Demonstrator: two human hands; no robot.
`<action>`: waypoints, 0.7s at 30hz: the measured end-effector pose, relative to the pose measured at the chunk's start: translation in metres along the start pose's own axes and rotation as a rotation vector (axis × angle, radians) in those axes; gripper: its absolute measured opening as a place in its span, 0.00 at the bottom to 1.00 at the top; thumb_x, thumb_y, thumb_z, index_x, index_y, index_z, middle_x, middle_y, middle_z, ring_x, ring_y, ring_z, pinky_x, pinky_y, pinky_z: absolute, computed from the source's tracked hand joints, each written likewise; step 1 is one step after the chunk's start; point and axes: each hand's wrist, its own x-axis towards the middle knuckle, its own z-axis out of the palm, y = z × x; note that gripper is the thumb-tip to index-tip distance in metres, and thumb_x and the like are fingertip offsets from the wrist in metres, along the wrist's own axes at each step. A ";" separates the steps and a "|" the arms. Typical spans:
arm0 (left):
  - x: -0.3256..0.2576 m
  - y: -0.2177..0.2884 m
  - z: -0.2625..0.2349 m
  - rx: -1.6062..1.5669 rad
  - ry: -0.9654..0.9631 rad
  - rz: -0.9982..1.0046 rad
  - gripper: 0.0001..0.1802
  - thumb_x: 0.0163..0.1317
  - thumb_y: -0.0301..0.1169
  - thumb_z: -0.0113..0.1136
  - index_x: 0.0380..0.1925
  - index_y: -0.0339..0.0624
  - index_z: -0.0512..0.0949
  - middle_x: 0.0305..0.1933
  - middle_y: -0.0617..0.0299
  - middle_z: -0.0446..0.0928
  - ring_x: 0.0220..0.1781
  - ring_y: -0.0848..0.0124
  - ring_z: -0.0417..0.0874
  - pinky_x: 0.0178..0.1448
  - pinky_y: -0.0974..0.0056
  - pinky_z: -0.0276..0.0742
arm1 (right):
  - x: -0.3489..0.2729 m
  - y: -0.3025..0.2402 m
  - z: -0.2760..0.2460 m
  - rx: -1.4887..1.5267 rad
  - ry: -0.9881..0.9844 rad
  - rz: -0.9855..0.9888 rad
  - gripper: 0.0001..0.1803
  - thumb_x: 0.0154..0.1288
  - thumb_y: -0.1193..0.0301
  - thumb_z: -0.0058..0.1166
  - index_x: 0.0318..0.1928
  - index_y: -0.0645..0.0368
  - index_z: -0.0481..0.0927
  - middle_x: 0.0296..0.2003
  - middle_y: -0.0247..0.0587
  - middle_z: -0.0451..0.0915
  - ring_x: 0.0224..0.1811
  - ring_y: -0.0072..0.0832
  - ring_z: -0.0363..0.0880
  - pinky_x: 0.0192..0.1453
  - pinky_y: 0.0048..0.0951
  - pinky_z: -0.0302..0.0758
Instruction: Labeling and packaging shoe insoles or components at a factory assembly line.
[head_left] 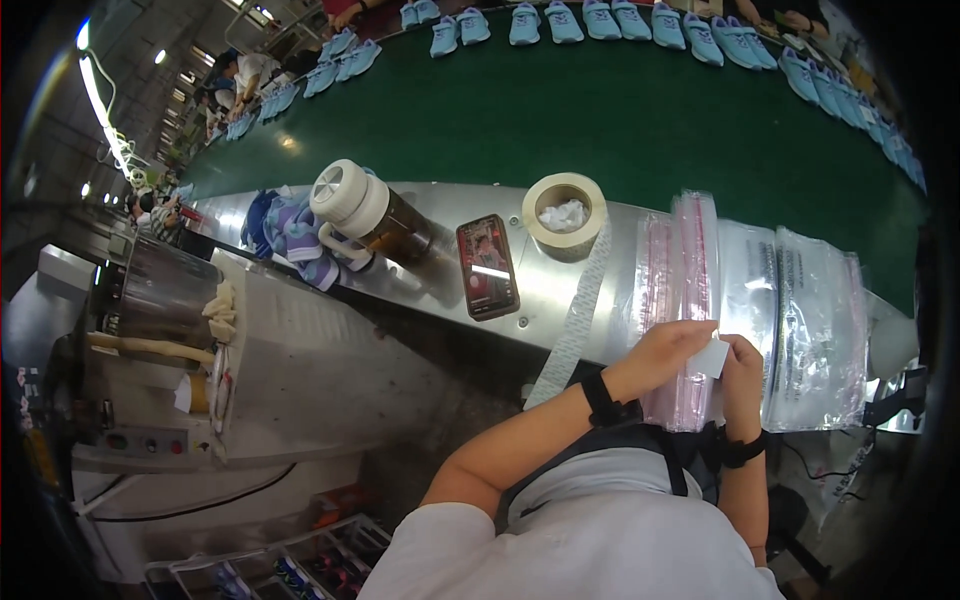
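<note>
My left hand (672, 350) is narrow, its fingers folded together on a small white label (711, 358); my right hand (742, 378) is curled at the label's right edge, its fingertips partly turned from view, so I cannot tell whether they grip it too. The label sits between my two hands, above the near end of a pile of clear plastic bags with pinkish strips (695, 265); just to the right lies another pile of clear bags (820, 330) with dark print. I have a black band (603, 402) on my left wrist and another black band (740, 448) on my right.

Left of the bags, on the metal ledge (545, 292), stands a wide roll (537, 228) with crumpled white paper (563, 216) in its core; a pale patterned strip (572, 335) runs from it toward me, over the ledge's near edge; further left lie a phone (488, 268) with its screen lit, a white-lidded jug (385, 222) of brown liquid, and a purple and blue cloth (292, 235). Beyond the ledge is a green belt (450, 120), with light-blue shoes (612, 20) along its far side.
</note>
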 end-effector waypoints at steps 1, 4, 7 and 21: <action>-0.001 0.002 0.000 -0.058 -0.016 -0.024 0.22 0.67 0.34 0.48 0.55 0.28 0.70 0.50 0.54 0.77 0.52 0.72 0.75 0.57 0.70 0.68 | 0.000 0.001 0.000 0.003 -0.009 0.002 0.09 0.68 0.72 0.45 0.35 0.63 0.77 0.26 0.28 0.76 0.25 0.10 0.69 0.26 0.14 0.64; -0.006 0.004 0.000 -0.078 -0.008 -0.058 0.22 0.68 0.36 0.48 0.54 0.28 0.71 0.50 0.54 0.76 0.53 0.72 0.74 0.57 0.70 0.67 | 0.000 0.001 0.004 0.113 0.039 -0.052 0.09 0.68 0.73 0.46 0.33 0.63 0.77 0.26 0.29 0.76 0.24 0.11 0.69 0.27 0.15 0.65; -0.005 0.001 -0.004 -0.045 -0.080 -0.071 0.23 0.70 0.35 0.45 0.58 0.30 0.67 0.55 0.56 0.73 0.56 0.74 0.71 0.61 0.71 0.65 | -0.004 -0.007 0.015 -0.073 0.059 -0.183 0.08 0.67 0.74 0.47 0.33 0.63 0.77 0.26 0.29 0.76 0.24 0.13 0.69 0.28 0.15 0.66; -0.012 -0.003 -0.009 -0.449 -0.069 -0.197 0.24 0.71 0.43 0.43 0.56 0.36 0.71 0.44 0.65 0.75 0.45 0.80 0.72 0.51 0.73 0.68 | 0.003 0.002 0.001 -0.148 0.069 -0.125 0.09 0.68 0.72 0.46 0.34 0.63 0.77 0.22 0.28 0.72 0.22 0.11 0.65 0.25 0.17 0.63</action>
